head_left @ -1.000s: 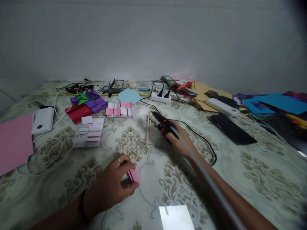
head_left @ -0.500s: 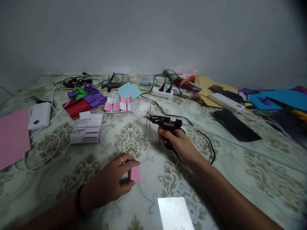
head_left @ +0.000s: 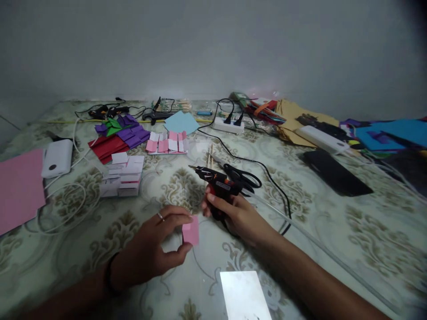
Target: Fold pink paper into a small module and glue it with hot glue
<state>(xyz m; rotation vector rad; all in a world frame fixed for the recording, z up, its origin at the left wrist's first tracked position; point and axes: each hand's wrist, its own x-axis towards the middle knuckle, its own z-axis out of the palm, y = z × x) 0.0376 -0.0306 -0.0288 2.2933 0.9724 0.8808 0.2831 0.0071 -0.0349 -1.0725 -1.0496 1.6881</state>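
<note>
My left hand [head_left: 150,251] pinches a small folded pink paper piece [head_left: 191,232] between thumb and fingers, lifted slightly off the patterned table [head_left: 333,231]. My right hand [head_left: 236,215] grips a black and red glue gun [head_left: 215,182] by its handle, nozzle pointing left, a little above and right of the pink piece. The gun's black cord [head_left: 267,171] runs back to a white power strip [head_left: 228,126]. Black-handled scissors [head_left: 245,175] lie just behind the gun.
Stacks of folded pink-and-white paper [head_left: 124,175], more pink pieces [head_left: 167,143], purple, green and red folded paper [head_left: 116,138], a white power bank [head_left: 57,158], a pink sheet [head_left: 18,189], wooden sticks [head_left: 210,155], a black phone [head_left: 335,171], coloured paper at right [head_left: 390,133].
My right hand picked the glue gun up off the table and brought it toward me, close to the pink piece. My left hand raised the pink piece slightly; scissors are now uncovered.
</note>
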